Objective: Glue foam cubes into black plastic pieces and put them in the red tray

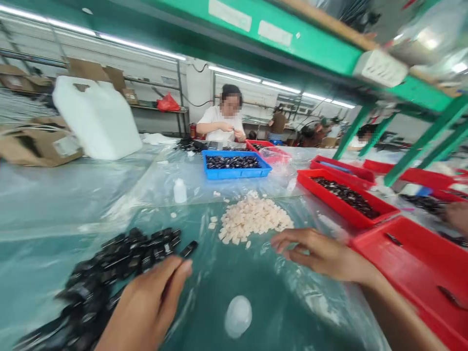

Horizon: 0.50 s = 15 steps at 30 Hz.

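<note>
My left hand [149, 302] is closed, thumb against the index finger, at the right edge of a heap of small black plastic parts [120, 263]. One black part [189, 249] sticks out just beyond its fingertips and looks pinched there; its near end is hidden. My right hand [318, 253] hovers palm down by a pile of small cream-white pieces [252, 219]. Its fingers are slightly bent and apart, with nothing visible in them. On the mat between my hands, nearer to me, lies a round whitish translucent object [238, 317].
Right of my right arm stands a red tray [402, 273] with a few dark parts, behind it a fuller red tray [351, 195]. A small white bottle [180, 191], a blue tray [237, 173] and a white jug [97, 117] stand farther back. A person sits opposite. A green shelf beam [310, 44] crosses overhead.
</note>
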Tool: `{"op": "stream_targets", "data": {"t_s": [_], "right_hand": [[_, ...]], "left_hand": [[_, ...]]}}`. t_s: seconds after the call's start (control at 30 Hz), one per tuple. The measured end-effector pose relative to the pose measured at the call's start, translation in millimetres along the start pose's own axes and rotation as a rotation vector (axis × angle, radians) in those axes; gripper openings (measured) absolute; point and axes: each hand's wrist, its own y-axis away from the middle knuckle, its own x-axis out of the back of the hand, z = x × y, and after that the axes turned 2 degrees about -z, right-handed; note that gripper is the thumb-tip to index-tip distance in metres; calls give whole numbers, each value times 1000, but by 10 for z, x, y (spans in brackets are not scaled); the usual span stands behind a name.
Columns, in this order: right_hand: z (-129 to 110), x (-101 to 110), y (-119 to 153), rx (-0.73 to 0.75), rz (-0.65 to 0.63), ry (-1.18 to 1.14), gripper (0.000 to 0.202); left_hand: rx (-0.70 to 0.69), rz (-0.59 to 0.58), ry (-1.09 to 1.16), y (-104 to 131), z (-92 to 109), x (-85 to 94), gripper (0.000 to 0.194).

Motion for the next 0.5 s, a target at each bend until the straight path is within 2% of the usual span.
{"op": "stream_targets", "data": {"t_s": [0.07,0.17,0.27,0.33,0.4,0.5], "right_hand": [[-85,-193,-141,44,-132,20,30],[-78,-392,-246,76,-237,21,48],[-41,-589,-231,110,-282,26,60],[-44,-732,-199,121,-305,49,62],[-61,-862,-181,99,-305,62,58],[-76,-979,-184,34,-287,36,48]], "left_hand": [[36,-20,-114,-78,-90,137,24],[84,-108,-268,-131,-214,171,25],[62,-168,-364,-135,-255,-10,19],[24,-198,-405,-146,-244,-172,34],[-5,-223,-435,-174,-228,-297,40],[-9,-235,-443,-226,-229,-358,26]]}}
